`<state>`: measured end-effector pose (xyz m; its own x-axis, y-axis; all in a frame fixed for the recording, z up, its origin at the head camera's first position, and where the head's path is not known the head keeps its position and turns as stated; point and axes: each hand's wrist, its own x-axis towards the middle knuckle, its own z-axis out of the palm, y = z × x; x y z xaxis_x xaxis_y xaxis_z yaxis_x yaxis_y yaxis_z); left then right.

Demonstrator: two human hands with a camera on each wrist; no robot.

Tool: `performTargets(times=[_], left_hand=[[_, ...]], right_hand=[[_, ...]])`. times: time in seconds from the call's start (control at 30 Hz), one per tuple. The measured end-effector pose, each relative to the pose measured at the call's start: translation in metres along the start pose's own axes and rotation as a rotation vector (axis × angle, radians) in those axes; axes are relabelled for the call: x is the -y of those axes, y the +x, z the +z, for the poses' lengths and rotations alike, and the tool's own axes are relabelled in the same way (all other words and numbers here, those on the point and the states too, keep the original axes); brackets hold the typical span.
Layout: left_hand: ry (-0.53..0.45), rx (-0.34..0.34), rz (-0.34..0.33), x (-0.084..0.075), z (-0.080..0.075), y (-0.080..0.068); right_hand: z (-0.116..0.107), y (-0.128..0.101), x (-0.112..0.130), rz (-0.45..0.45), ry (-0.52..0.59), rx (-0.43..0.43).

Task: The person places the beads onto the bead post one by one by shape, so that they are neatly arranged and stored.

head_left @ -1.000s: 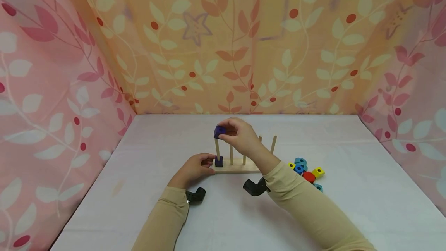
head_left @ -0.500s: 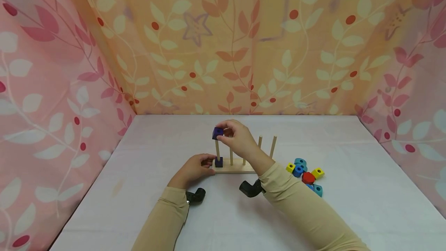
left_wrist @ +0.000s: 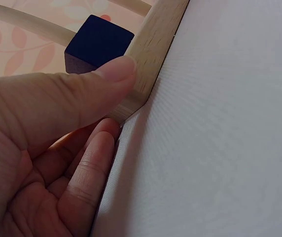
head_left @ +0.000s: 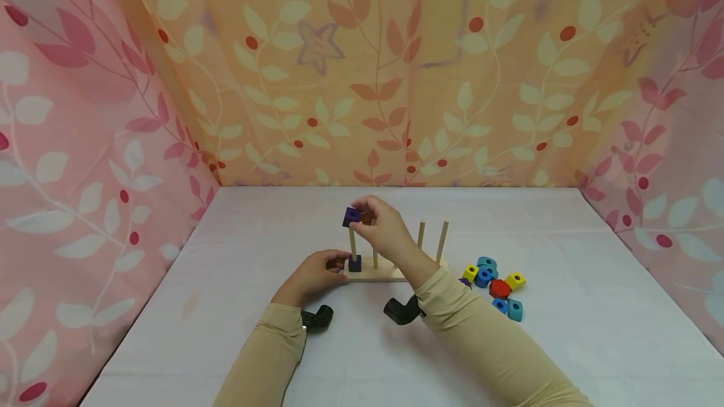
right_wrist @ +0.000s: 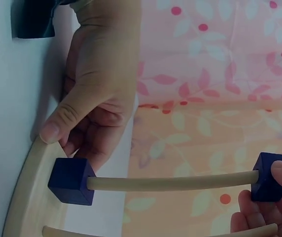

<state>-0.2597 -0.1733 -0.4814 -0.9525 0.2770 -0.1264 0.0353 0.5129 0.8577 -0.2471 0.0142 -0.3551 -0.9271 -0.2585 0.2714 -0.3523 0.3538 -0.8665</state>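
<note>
A wooden peg stand (head_left: 378,272) with several upright pegs stands mid-table. One dark blue cube (head_left: 354,263) (left_wrist: 97,44) (right_wrist: 71,180) sits at the foot of the leftmost peg (right_wrist: 173,183). My right hand (head_left: 380,225) pinches a second dark blue cube (head_left: 351,217) (right_wrist: 267,177) at the top of that peg. My left hand (head_left: 314,274) (left_wrist: 57,138) holds the left end of the stand's base (left_wrist: 153,47), with the thumb (left_wrist: 112,75) pressed on its edge.
A cluster of coloured beads (head_left: 494,282) in yellow, blue, teal and red lies right of the stand. Patterned fabric walls (head_left: 85,130) close in the white table (head_left: 565,331) on three sides. Black wrist mounts (head_left: 403,310) sit under both sleeves.
My right hand has shifted slightly left and down with the cube, bringing it over the top of the leftmost peg. The left hand has stayed on the base.
</note>
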Motion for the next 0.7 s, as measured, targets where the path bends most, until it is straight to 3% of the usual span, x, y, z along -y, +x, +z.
performTargets(times=[0.2,0.7], left_hand=[[0.038,-0.006,0.026,0.0,0.0,0.001],[0.06,-0.008,0.01,0.002,0.0,0.002]], right_hand=[[0.008,-0.002,-0.009,0.026,-0.008,-0.038],[0.025,-0.013,-0.033,0.159,0.104,-0.063]])
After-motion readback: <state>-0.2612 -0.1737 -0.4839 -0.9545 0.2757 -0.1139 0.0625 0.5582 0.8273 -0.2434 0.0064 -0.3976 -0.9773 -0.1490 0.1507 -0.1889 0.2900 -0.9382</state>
